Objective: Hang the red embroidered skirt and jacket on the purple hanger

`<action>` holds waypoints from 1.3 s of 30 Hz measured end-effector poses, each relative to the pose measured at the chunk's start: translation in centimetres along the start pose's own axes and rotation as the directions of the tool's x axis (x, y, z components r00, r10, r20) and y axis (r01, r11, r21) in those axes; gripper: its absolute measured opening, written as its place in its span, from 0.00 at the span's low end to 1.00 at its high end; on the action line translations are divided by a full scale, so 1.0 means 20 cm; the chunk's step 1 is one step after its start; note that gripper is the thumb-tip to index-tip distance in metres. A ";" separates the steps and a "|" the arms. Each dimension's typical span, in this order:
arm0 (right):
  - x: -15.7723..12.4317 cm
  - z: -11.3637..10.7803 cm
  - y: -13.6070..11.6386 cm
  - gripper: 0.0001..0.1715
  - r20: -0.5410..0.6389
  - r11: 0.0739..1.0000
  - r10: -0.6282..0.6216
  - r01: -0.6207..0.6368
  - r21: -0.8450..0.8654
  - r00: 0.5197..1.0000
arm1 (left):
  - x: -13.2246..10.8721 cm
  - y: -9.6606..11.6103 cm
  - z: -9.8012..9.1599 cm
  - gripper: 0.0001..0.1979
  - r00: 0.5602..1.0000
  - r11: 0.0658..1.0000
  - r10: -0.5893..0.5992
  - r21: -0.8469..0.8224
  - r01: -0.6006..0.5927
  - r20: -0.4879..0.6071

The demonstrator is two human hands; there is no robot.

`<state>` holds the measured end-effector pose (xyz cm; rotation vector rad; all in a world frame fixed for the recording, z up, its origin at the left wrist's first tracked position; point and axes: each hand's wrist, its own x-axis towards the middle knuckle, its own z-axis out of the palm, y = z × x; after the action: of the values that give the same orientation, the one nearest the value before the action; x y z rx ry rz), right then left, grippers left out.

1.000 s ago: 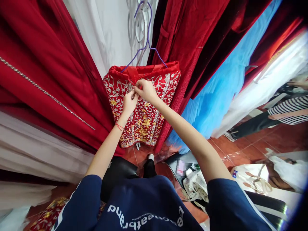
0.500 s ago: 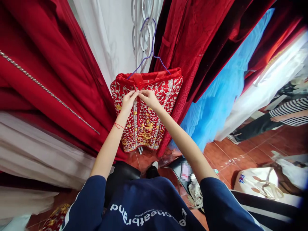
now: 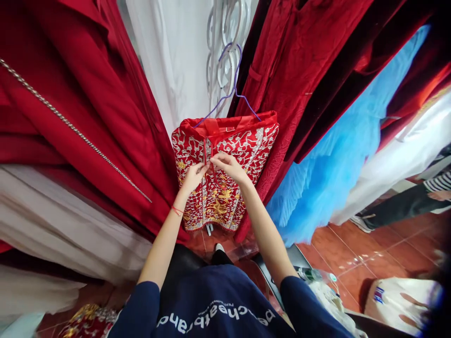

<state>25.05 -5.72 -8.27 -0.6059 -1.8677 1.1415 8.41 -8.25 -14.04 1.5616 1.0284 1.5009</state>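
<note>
A red embroidered jacket with silver and gold patterns hangs on a purple wire hanger in front of me. My left hand and my right hand meet at its front closure, a little below the collar. Both pinch the fabric edges at the centre seam, fingers closed on the cloth. A red string bracelet circles my left wrist.
Red velvet gowns hang at the left and a dark red one at the right. White fabric hangs behind, blue tulle to the right. Another person's striped sleeve shows far right. A bag and a bottle lie on the red tile floor.
Both hands have slid down the jacket's front from the collar to a lower point on the closure. The view has shifted, so the jacket now sits further right and lower.
</note>
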 end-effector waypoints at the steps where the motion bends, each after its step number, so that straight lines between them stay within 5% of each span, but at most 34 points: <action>1: 0.00 0.02 0.01 0.20 -0.012 0.999 -0.047 0.047 -0.024 0.999 | -0.02 -0.03 0.01 0.17 1.000 1.000 -0.002 0.009 0.002 -0.018; 7: 0.03 0.07 0.04 0.17 -0.070 0.989 -0.033 0.043 0.142 0.997 | -0.12 -0.07 0.11 0.15 0.990 0.997 -0.063 -0.052 0.057 -0.128; 12: 0.00 0.13 0.07 0.14 -0.254 0.992 -0.125 0.116 -0.050 0.959 | -0.12 0.01 0.11 0.19 0.917 0.987 -0.124 -0.142 0.074 -0.379; 16: -0.06 0.18 0.09 0.12 -0.351 0.964 -0.193 0.111 -0.242 0.916 | -0.02 0.13 0.11 0.19 0.944 0.989 -0.014 -0.146 -0.037 -0.329; 21: -0.12 0.24 0.09 0.12 -0.368 0.924 -0.257 0.116 -0.364 0.894 | 0.10 0.20 0.13 0.13 0.946 0.997 -0.001 -0.072 -0.024 -0.324; 26: -0.20 0.30 0.08 0.12 -0.323 0.908 -0.278 0.138 -0.395 0.905 | 0.16 0.21 0.16 0.16 0.936 0.949 -0.100 -0.314 -0.012 -0.337; 29: -0.24 0.27 0.07 0.19 -0.514 0.932 -0.191 -0.010 -0.363 0.836 | 0.17 0.20 0.16 0.17 0.923 0.913 -0.148 -0.408 -0.010 -0.354; 31: -0.25 0.18 0.04 0.15 -0.582 0.917 -0.112 -0.143 -0.373 0.805 | 0.17 0.18 0.15 0.17 0.922 0.911 -0.127 -0.410 -0.038 -0.367; 35: -0.20 -0.02 -0.10 0.16 -0.301 0.928 0.018 -0.127 -0.349 0.954 | 0.17 0.13 0.15 0.16 0.930 0.945 -0.046 -0.316 -0.077 -0.364; 39: -0.07 -0.07 -0.22 0.19 -0.159 0.999 -0.009 0.017 0.052 0.987 | 0.18 0.11 0.18 0.14 0.935 0.982 0.030 -0.163 -0.093 -0.353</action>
<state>27.05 -8.04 -4.66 -0.6347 -1.6990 1.0984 12.08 -5.69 -10.75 1.2380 1.0108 1.9072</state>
